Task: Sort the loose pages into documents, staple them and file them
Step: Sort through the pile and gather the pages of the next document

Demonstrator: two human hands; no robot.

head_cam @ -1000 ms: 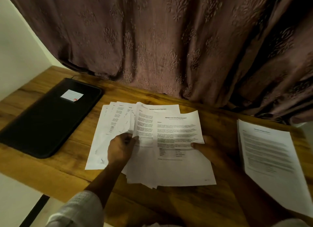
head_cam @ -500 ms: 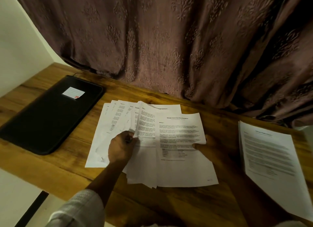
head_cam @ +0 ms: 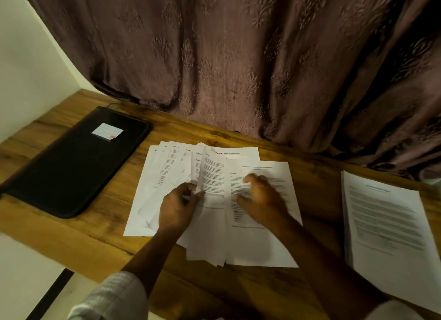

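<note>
Fingers (head_cam: 189,189) pinch one sheet (head_cam: 212,171); one stack (head_cam: 386,224), one folder (head_cam: 71,167).

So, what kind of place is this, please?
Probably a desk at home or in a small study: a wooden desk against a patterned curtain, with loose printed pages and a black folder.

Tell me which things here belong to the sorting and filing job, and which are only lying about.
For the job: fanned loose pages, pinched by the left hand, with the right hand open over the top sheet; separate page stack at the right; black folder, probably for filing.
Just there: curtain; wooden table; wall.
</note>
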